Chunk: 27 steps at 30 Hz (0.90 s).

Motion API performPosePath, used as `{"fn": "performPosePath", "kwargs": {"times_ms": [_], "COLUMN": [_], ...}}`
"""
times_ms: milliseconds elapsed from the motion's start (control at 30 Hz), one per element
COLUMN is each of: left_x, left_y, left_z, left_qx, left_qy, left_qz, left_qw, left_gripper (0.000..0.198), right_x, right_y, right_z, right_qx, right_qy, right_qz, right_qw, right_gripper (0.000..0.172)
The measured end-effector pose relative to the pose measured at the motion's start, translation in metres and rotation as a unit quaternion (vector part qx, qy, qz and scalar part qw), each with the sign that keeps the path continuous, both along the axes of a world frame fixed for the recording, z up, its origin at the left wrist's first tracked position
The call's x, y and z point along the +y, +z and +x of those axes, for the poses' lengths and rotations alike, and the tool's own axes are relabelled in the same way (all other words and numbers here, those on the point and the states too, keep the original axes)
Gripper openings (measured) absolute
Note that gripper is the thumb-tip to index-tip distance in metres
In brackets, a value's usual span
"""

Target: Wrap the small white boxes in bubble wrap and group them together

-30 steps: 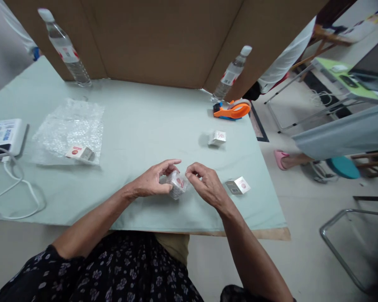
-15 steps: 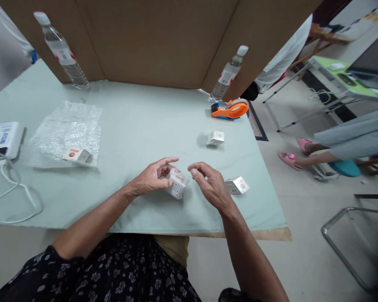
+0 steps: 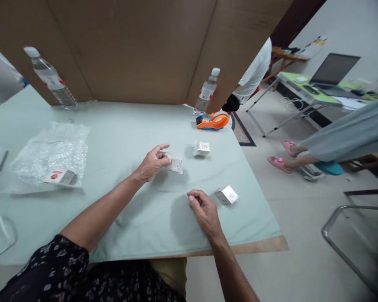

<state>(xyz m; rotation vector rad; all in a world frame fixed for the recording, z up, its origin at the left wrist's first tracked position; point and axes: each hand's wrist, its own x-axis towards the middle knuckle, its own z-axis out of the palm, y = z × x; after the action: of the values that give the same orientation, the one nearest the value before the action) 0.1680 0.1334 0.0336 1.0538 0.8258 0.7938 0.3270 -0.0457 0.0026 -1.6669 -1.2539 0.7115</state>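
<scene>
"Pale green cloth covers the tabletop (image 3: pixel 138 130). Where is the wrapped box (image 3: pixel 175 164) in relation to the hands?"

"At the fingertips of the left hand (image 3: pixel 154 162), on their right side. Thumb and fingers grip it, with the forefinger stretched out past it. It seems to be raised, since a shadow falls on the cloth below."

"And the right hand (image 3: pixel 204 209)?"

"Nearer the person's body and further right, apart from that box. Its fingers are curled in, thumb close to the forefinger. I can't tell whether anything is pinched between them."

"What is beside it?"

"A white carton (image 3: pixel 227 195), just to its right. Beyond both hands sits a second small box (image 3: pixel 202 149), to the right of the held one, and behind that an orange tape dispenser (image 3: pixel 213 121)."

"Anything on the left?"

"Bubble wrap (image 3: pixel 55 147), lying flat, with a red-and-white box (image 3: pixel 59 177) on its near edge."
</scene>
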Motion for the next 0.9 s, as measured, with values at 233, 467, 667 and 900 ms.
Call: {"fn": "performPosePath", "kwargs": {"times_ms": [233,467,667,900], "left_x": [0.034,0.069,0.076,0.067], "left_y": [-0.006,-0.013,-0.020,-0.016], "left_z": [0.042,0.085,0.099,0.102], "left_qx": [0.038,0.168,0.214,0.253], "left_qy": [0.043,0.045,0.032,0.012], "left_qz": [-0.014,0.042,0.061,0.076], "left_qw": [0.998,0.984,0.974,0.965], "left_gripper": [0.065,0.068,0.070,0.070], "right_x": [-0.009,-0.011,-0.012,-0.012], "right_y": [-0.019,-0.019,-0.020,-0.023], "right_z": [-0.008,-0.005,-0.004,-0.004], "right_qx": [-0.020,-0.014,-0.016,-0.020], "right_qy": [-0.012,-0.021,-0.010,-0.001], "right_qz": [0.053,0.064,0.071,0.068], "right_qw": [0.998,0.998,0.997,0.997], "right_gripper": [0.015,0.013,0.013,0.013]}}
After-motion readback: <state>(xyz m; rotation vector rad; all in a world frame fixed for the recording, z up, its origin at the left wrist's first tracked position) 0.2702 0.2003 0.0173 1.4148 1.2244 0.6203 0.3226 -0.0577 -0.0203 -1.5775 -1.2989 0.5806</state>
